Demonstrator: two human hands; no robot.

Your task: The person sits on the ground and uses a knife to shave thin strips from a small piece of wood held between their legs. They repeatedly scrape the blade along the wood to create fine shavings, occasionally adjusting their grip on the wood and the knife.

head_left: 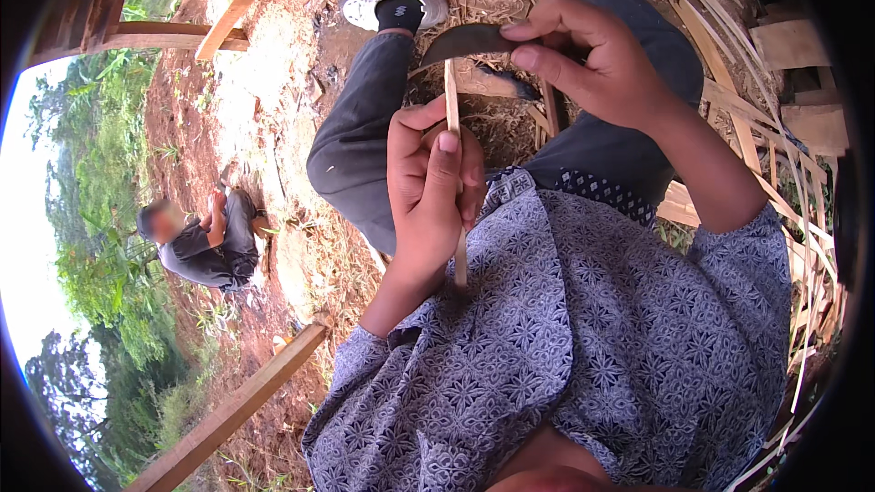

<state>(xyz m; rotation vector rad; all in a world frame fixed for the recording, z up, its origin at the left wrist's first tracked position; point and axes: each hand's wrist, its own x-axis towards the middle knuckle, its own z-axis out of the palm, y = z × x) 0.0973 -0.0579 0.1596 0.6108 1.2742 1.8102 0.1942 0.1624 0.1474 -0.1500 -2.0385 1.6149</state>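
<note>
My left hand point(433, 169) is closed around a thin, pale strip of split wood or bamboo point(452, 96). The strip stands lengthwise in the picture, its lower end reaching down in front of my patterned shirt. Fingers of my right hand point(583, 59) pinch a dark, curved knife blade point(465, 41), whose tip points left. That blade lies across the strip's upper end, touching or just over it. How the knife's handle sits behind my right hand is hidden.
Long split strips point(756, 118) lie heaped along my right side. A wooden beam point(241, 401) slants at lower left, and another timber point(244, 2) stands at upper left. Another person point(214, 237) squats on the bare earth to the left. Shavings litter the ground by my shoe point(365, 11).
</note>
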